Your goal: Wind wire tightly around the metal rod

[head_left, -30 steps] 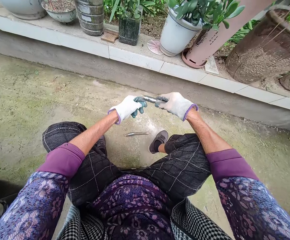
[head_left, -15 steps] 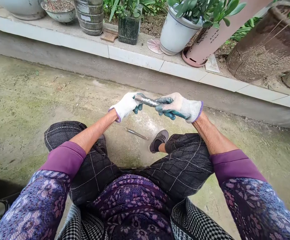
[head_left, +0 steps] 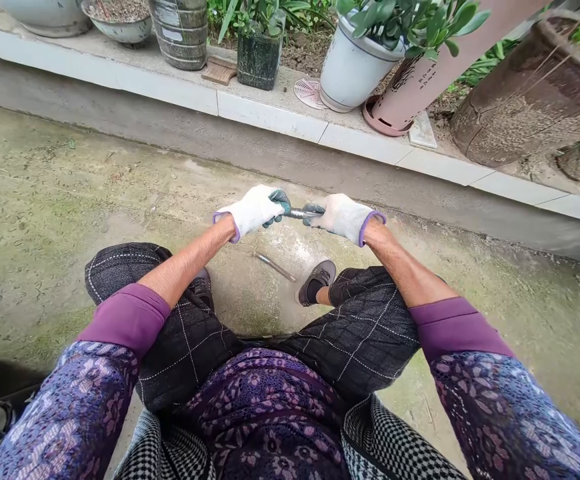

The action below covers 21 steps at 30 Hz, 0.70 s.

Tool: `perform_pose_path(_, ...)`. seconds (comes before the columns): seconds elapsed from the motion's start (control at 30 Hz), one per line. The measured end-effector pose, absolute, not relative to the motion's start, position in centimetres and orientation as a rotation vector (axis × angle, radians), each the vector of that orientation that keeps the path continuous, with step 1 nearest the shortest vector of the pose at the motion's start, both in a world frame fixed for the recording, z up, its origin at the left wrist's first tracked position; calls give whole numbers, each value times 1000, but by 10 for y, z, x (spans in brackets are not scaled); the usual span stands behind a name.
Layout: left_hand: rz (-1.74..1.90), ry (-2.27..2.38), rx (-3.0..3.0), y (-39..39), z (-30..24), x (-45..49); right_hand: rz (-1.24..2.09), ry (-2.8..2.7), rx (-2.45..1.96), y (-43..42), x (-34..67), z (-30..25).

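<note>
Mid-frame, the left hand (head_left: 263,207) and right hand (head_left: 341,216) curl tightly around a metal rod (head_left: 297,213), apparently ridged. A loosened grip could drop it near the right shoe (head_left: 321,279).

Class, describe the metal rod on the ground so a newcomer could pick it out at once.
Start at the tiled ledge, then drop to the ground below. Between the person's left shoe and right shoe lies a slim metal rod. Another, ridged rod is held by the left hand and right hand; this one lies untouched.
</note>
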<state>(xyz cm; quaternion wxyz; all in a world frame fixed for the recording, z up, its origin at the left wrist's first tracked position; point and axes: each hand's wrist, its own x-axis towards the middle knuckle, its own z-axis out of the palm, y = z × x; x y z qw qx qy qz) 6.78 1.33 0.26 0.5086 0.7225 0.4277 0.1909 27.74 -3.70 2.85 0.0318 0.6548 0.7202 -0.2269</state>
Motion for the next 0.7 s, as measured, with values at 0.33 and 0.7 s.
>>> perform_pose_path(0.33,518,932,1466,16,-9,62,-1306,2096,2564,-46,277,57)
perform_pose_path(0.7,453,920,1588,23,-20,66,-1774,2089,1919,-62,291,54)
